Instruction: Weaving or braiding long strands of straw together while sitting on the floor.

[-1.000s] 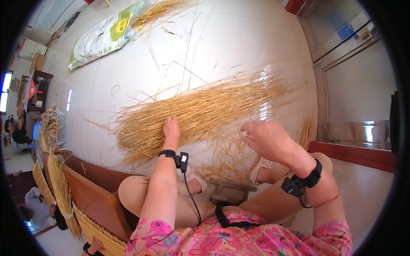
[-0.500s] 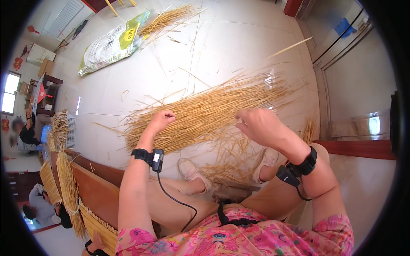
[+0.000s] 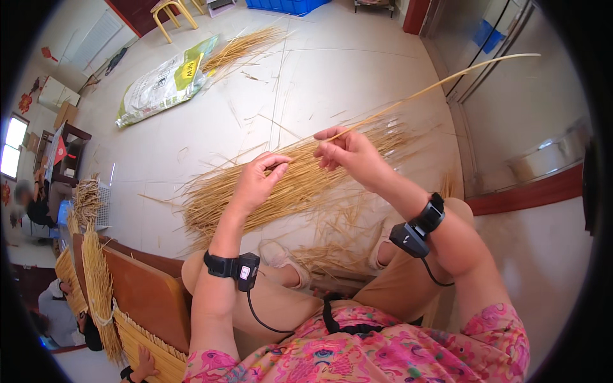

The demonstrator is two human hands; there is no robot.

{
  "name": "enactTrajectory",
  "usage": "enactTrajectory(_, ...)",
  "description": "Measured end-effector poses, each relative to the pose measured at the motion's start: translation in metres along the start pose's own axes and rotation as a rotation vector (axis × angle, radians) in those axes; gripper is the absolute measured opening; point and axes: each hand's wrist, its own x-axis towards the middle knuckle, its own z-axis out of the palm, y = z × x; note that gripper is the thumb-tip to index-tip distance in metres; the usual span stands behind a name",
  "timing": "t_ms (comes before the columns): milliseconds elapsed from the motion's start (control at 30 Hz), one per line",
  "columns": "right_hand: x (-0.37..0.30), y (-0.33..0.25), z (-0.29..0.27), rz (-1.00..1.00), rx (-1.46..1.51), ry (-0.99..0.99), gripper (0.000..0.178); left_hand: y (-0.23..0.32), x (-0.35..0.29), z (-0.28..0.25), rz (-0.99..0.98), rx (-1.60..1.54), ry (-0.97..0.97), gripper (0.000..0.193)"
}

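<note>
A long pale straw stalk (image 3: 447, 80) runs from my right hand (image 3: 350, 155) up to the far right, its tip bending flat. The thumb and fingers of that hand are closed on it above the straw pile. My left hand (image 3: 255, 183) is close by on the left, thumb and fingertips pinched together in line with the stalk. Whether its lower end sits in that pinch is hard to make out. Beneath both hands a broad pile of golden straw (image 3: 255, 207) lies on the tiled floor, its stalks mostly running left to right.
Shorter straw bits (image 3: 332, 256) lie by my shoes. A white and green sack (image 3: 159, 86) with straw at its mouth lies far left. A blue crate (image 3: 287, 6) and a wooden stool (image 3: 167, 11) stand beyond. At left are a wooden bench (image 3: 143, 281), a tied straw bundle (image 3: 99, 274) and other people.
My hands have come closer together, the left moving right and the right moving left. The stalk's long end now shows reaching from my right hand. The view has shifted slightly.
</note>
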Motion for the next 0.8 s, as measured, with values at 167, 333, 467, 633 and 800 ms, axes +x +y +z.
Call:
enactTrajectory(167,0.000,0.003,-0.004,-0.043,0.128,0.128,0.014,-0.003,0.009,0.014,-0.022,-0.123,-0.019,0.020)
enactTrajectory(333,0.004,-0.006,-0.023,-0.081,-0.011,0.301,0.016,-0.009,0.023,0.018,-0.047,-0.213,0.129,0.033)
enactTrajectory(467,0.007,-0.016,-0.037,-0.132,-0.097,0.474,0.021,-0.005,0.027,0.015,-0.155,-0.301,0.193,0.036)
enactTrajectory(633,0.011,-0.029,-0.050,-0.229,-0.119,0.611,0.024,-0.004,0.028,0.006,-0.361,-0.611,0.184,0.029)
enactTrajectory(800,0.012,-0.038,-0.068,-0.266,-0.158,0.720,0.025,-0.009,0.026,-0.006,-0.397,-0.645,0.230,0.029)
